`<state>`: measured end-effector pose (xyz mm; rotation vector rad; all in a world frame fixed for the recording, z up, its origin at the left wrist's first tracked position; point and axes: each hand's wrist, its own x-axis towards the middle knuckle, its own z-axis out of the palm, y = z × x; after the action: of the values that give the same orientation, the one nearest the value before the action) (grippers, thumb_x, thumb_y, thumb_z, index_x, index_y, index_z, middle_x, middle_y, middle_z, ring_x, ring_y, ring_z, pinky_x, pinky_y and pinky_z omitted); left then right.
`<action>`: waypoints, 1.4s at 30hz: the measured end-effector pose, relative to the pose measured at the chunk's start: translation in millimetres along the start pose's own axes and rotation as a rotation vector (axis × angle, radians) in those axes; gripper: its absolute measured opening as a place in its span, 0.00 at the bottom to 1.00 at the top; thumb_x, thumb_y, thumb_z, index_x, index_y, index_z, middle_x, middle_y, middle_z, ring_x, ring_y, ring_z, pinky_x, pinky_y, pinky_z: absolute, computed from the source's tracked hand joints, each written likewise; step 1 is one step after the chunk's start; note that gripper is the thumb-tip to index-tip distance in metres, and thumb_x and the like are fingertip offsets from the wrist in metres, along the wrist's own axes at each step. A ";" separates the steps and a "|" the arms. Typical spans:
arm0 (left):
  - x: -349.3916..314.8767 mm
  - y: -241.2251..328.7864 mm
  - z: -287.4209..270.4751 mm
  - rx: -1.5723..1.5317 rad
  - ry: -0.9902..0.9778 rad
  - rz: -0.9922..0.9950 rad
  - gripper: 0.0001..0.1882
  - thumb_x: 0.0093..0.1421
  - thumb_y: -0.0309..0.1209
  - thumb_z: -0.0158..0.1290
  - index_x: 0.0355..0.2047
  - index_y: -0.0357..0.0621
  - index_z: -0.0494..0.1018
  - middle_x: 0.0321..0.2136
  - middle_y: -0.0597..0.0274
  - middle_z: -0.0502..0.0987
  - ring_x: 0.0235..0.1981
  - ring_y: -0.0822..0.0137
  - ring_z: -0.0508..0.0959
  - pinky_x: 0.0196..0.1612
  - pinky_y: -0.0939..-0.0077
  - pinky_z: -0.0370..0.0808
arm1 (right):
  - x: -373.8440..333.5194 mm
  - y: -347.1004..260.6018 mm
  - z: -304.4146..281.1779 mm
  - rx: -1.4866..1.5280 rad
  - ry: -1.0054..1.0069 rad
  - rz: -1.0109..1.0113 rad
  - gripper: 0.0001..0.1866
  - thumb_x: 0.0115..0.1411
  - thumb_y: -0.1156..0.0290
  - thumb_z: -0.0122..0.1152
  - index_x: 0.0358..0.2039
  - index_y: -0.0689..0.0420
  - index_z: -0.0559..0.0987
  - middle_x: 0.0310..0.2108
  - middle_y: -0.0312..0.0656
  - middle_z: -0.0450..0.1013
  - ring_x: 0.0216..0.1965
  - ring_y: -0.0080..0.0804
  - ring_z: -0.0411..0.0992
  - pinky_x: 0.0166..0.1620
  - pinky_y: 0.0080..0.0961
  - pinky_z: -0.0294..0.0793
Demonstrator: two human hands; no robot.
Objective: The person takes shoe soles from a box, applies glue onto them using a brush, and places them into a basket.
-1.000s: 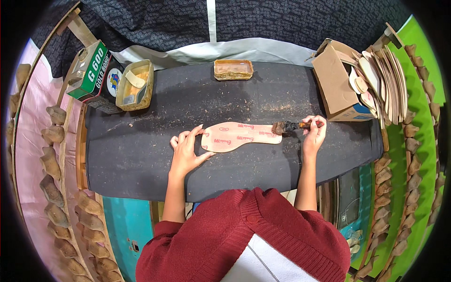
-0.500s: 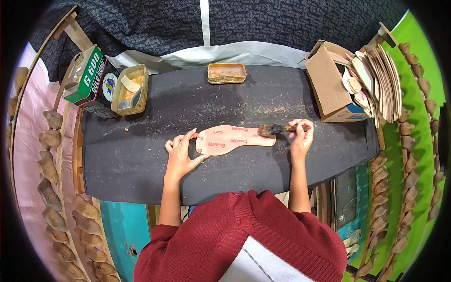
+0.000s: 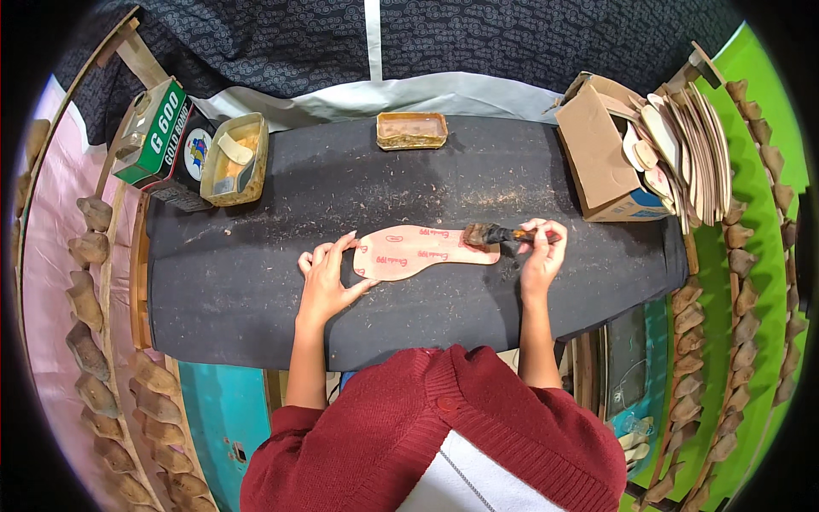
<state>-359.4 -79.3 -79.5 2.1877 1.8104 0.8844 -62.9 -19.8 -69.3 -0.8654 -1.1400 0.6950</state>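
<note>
On the dark cloth lies a pinkish-tan shoe insole (image 3: 405, 256) with red print, its broad end to the left. My left hand (image 3: 322, 275) grips that broad end, thumb at the near edge and a fingertip at the far one, the other fingers spread. In my right hand (image 3: 543, 256) is a brush (image 3: 503, 234) with a dark, caked head, held by its handle between thumb and fingers. The bristles rest over the narrow right end of the insole and hide part of it.
A shallow tray (image 3: 412, 130) stands at the table's back. Back left are a metal can (image 3: 162, 147) and a tub (image 3: 235, 196) with scoops. A cardboard box (image 3: 601, 162) and stacked insoles (image 3: 704, 158) stand at the right. Wooden shoe lasts (image 3: 85, 299) line racks on both sides.
The brush head has shifted slightly to the left along the insole's narrow end, and my right hand has moved with it. My left hand keeps its hold.
</note>
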 end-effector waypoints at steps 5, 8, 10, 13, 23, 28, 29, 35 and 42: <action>-1.0 -1.6 0.9 -0.003 -0.003 -0.015 0.40 0.35 0.43 0.61 0.48 0.45 0.58 0.38 0.68 0.71 0.42 0.65 0.65 0.46 0.63 0.50 | 0.3 6.5 -7.8 -0.051 -0.003 -0.014 0.03 0.57 0.74 0.41 0.32 0.57 0.61 0.31 0.41 0.66 0.26 0.18 0.63 0.23 0.10 0.62; -1.1 -2.7 1.1 0.006 -0.005 -0.008 0.40 0.35 0.43 0.61 0.48 0.45 0.58 0.39 0.68 0.71 0.42 0.65 0.64 0.46 0.63 0.50 | 3.3 5.5 -18.4 -0.076 0.057 -0.012 0.02 0.57 0.73 0.42 0.31 0.56 0.61 0.31 0.40 0.66 0.25 0.16 0.61 0.23 0.08 0.60; -0.9 -2.5 0.8 0.010 -0.009 -0.005 0.40 0.35 0.43 0.61 0.48 0.45 0.58 0.39 0.68 0.71 0.42 0.64 0.65 0.46 0.64 0.50 | 4.6 5.8 -26.2 -0.073 0.068 -0.002 0.03 0.57 0.73 0.42 0.31 0.56 0.61 0.31 0.40 0.66 0.24 0.16 0.61 0.22 0.08 0.60; -0.4 -2.0 -0.5 0.004 -0.006 0.001 0.40 0.35 0.43 0.61 0.48 0.46 0.58 0.39 0.68 0.71 0.42 0.64 0.65 0.45 0.64 0.50 | 4.6 1.8 -27.3 -0.093 0.078 -0.021 0.03 0.57 0.73 0.42 0.31 0.57 0.61 0.31 0.40 0.66 0.22 0.15 0.59 0.22 0.08 0.60; 0.0 -1.9 0.6 0.007 -0.009 -0.001 0.40 0.35 0.43 0.61 0.48 0.46 0.58 0.38 0.68 0.71 0.42 0.65 0.64 0.46 0.63 0.50 | -19.0 -2.2 -17.2 -0.255 -0.058 -0.105 0.06 0.55 0.77 0.44 0.34 0.61 0.61 0.33 0.46 0.65 0.25 0.19 0.62 0.26 0.13 0.65; 0.2 -2.9 1.4 0.001 -0.016 -0.003 0.40 0.35 0.43 0.60 0.49 0.46 0.58 0.38 0.68 0.71 0.42 0.65 0.64 0.46 0.63 0.50 | -37.5 -8.0 -25.1 -0.366 -0.131 -0.196 0.07 0.53 0.78 0.47 0.32 0.61 0.61 0.32 0.47 0.65 0.31 0.27 0.65 0.33 0.19 0.66; 0.3 -2.1 0.4 0.000 -0.018 -0.003 0.40 0.35 0.43 0.60 0.49 0.46 0.58 0.38 0.68 0.71 0.42 0.65 0.64 0.46 0.63 0.50 | -39.8 -10.8 -25.9 -0.366 -0.142 -0.212 0.07 0.53 0.78 0.47 0.32 0.61 0.61 0.32 0.47 0.65 0.32 0.28 0.65 0.33 0.19 0.66; 1.1 -0.7 -0.3 -0.003 -0.029 -0.013 0.40 0.35 0.43 0.60 0.48 0.46 0.58 0.38 0.69 0.71 0.43 0.65 0.64 0.46 0.63 0.50 | -33.8 -18.3 -22.2 -0.221 -0.037 -0.114 0.05 0.55 0.76 0.45 0.33 0.60 0.61 0.32 0.45 0.65 0.24 0.20 0.62 0.27 0.13 0.64; 1.1 -3.2 2.1 0.017 -0.028 -0.008 0.41 0.33 0.44 0.61 0.49 0.46 0.58 0.42 0.64 0.67 0.45 0.62 0.63 0.48 0.64 0.49 | -31.2 -15.6 -19.6 -0.325 -0.082 -0.187 0.04 0.57 0.75 0.43 0.32 0.60 0.60 0.32 0.44 0.64 0.18 0.18 0.59 0.22 0.11 0.62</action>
<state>-360.9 -76.9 -82.4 2.1901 1.8192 0.8358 -52.3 -58.1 -74.1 -0.9935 -1.4120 0.3992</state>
